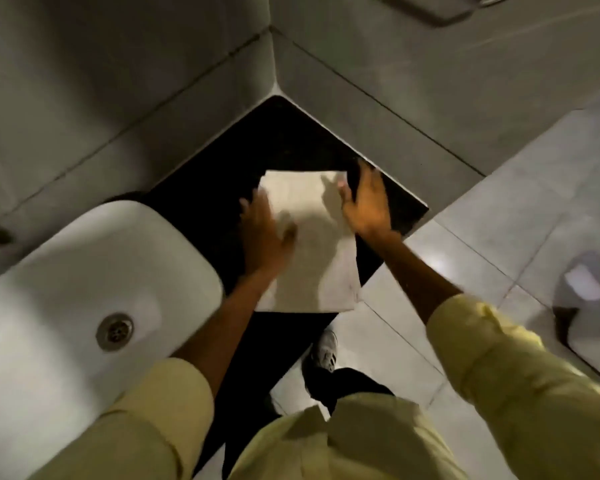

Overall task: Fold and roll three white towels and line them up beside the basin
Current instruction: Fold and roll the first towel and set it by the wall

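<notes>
I press my open left hand (pixel 264 233) and right hand (pixel 366 206) flat on one folded white cloth towel (pixel 309 251) on the black tabletop (pixel 274 140) beside the white basin (pixel 84 265); I think no towel is rolled yet.

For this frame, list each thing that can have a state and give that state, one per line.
White towel: folded flat, not rolled, lying on the black counter, near edge overhanging.
White ceramic basin: empty, drain open.
Left hand: open, palm flat on the towel.
Right hand: open, fingers spread, at the towel's right edge.
</notes>
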`<move>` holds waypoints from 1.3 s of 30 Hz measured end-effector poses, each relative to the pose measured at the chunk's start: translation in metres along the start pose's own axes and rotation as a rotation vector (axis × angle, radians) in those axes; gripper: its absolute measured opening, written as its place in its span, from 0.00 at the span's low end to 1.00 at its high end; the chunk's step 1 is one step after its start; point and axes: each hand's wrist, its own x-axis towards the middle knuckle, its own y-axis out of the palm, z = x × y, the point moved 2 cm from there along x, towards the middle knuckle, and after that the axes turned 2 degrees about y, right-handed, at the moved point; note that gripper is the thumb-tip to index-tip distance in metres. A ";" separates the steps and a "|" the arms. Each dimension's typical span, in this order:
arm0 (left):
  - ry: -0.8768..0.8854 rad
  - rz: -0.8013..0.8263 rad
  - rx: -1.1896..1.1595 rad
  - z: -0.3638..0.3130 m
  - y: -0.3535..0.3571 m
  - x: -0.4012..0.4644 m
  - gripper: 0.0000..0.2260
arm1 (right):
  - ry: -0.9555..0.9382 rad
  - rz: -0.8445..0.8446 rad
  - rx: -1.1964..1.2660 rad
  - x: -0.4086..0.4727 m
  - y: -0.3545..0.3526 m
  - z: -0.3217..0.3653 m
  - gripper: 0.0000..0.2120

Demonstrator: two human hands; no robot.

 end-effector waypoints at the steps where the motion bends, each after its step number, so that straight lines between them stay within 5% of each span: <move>1: 0.127 0.095 0.191 0.001 0.029 -0.015 0.36 | -0.113 0.013 -0.097 -0.009 0.018 -0.009 0.32; 4: 0.286 0.219 0.479 0.011 0.071 -0.043 0.29 | -0.547 0.193 -0.338 -0.038 0.069 -0.025 0.28; 6: 0.290 0.212 0.500 0.015 0.071 -0.043 0.29 | -0.601 0.226 -0.449 -0.035 0.084 -0.035 0.27; 11: 0.226 0.209 0.467 0.008 0.064 -0.025 0.28 | -0.435 0.267 -0.429 0.030 0.066 -0.037 0.27; 16: 0.104 0.199 0.447 0.015 0.041 0.080 0.32 | -0.273 0.344 -0.515 0.093 0.039 -0.017 0.34; 20: -0.002 0.515 0.422 0.010 0.008 0.163 0.44 | -0.092 0.606 -0.423 0.130 0.028 0.002 0.39; 24: 0.041 0.751 0.462 -0.001 -0.006 0.200 0.35 | -0.017 0.761 -0.398 0.146 0.018 0.015 0.37; 27: 0.048 0.787 0.357 -0.004 -0.009 0.201 0.24 | -0.207 0.688 -0.476 0.148 0.012 0.027 0.24; 31: 0.297 0.490 0.490 -0.008 -0.010 0.169 0.17 | -0.474 0.349 -0.702 0.109 0.010 0.024 0.10; 34: 0.393 0.337 0.570 0.007 0.002 0.121 0.24 | -0.656 0.135 -0.750 0.056 0.021 0.005 0.14; 39: 0.397 0.452 0.634 0.029 0.012 0.079 0.28 | -0.373 0.266 -0.607 0.017 0.033 -0.005 0.24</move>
